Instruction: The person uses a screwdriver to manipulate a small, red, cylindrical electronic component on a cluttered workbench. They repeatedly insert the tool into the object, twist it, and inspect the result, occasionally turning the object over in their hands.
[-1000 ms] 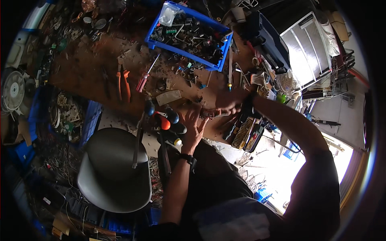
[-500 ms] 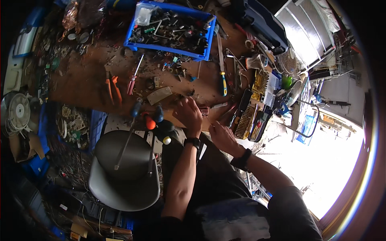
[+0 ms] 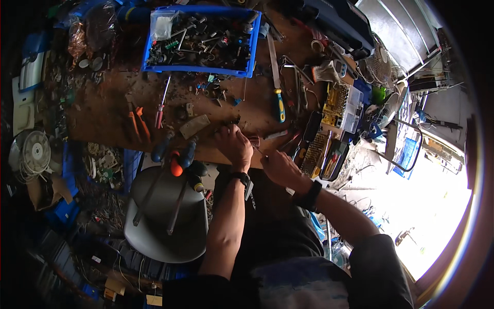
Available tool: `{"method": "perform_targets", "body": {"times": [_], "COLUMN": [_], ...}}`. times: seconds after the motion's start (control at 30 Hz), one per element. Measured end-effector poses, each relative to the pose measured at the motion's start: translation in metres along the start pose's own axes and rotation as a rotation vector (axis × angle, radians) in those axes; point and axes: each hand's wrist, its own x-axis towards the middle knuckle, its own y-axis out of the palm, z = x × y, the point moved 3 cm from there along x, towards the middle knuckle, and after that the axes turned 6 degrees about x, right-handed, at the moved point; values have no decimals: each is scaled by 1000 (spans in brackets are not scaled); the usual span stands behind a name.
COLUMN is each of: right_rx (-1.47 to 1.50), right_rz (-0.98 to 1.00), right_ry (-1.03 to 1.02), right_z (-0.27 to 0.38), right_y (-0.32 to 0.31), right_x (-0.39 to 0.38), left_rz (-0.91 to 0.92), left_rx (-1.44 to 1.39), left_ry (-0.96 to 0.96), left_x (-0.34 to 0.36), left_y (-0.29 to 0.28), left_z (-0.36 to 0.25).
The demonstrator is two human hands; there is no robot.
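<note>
At the bench's front edge my left hand [image 3: 234,147] is closed, its fingers curled down near a small reddish-brown ribbed part [image 3: 253,140]. Whether those fingers grip this part is hidden. My right hand [image 3: 282,169] is closed just to the right and nearer my body. A thin metal shaft [image 3: 261,151] pokes from its fingers toward the ribbed part; the tool's handle is covered by the hand. A flat pale strip [image 3: 195,126] lies left of my left hand, and a knife-like blade [image 3: 276,135] lies beyond my right hand.
A blue bin [image 3: 200,70] of screws and metal bits stands at the back. Orange-handled pliers [image 3: 138,122], a screwdriver [image 3: 160,110] and a file [image 3: 278,98] lie on the bench [image 3: 103,113]. Bit cases [image 3: 321,154] sit right; several long screwdrivers [image 3: 177,206] hang over a grey chair [image 3: 154,242].
The view has shifted, so the bench items sit further left. My right hand has come slightly nearer the ribbed part, and the thin shaft now shows between hand and part.
</note>
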Motion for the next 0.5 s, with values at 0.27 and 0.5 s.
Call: {"method": "perform_targets", "body": {"times": [0.27, 0.5], "right_rx": [-302, -52], "right_rz": [518, 839], "right_ry": [-352, -91], "right_z": [-20, 30], "right_y": [-24, -48], "right_x": [68, 119], "left_rz": [-89, -112], "left_rx": [-76, -88], "left_ry": [-63, -169], "left_x": [10, 5], "left_y": [-19, -16], "left_z": [-20, -19]}}
